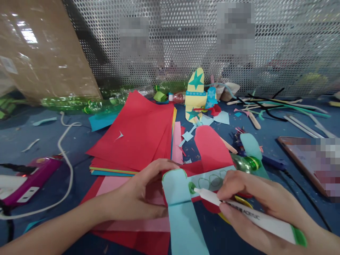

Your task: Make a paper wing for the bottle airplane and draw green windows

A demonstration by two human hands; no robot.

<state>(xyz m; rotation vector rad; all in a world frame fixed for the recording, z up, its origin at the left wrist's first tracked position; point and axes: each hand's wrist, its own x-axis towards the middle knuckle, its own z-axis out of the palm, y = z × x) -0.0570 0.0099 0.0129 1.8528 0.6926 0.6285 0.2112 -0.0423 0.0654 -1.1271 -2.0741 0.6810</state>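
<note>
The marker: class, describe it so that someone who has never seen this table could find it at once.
Start from the red paper stack, then come nearer and right to the right hand. It holds the marker, pointed at a pale blue strip. Only it has a white barrel with a green end and printed ACRYLIC lettering.

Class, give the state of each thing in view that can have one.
Blue band, one circle green-filled, other visible ones outlined
Marker, uncapped, tip at the band
Right hand, closed on marker
Left hand, partly curled
Power strip, lit red
Red paper, loosely stacked
Phone, lying flat
Green-capped bottle, lying down
</note>
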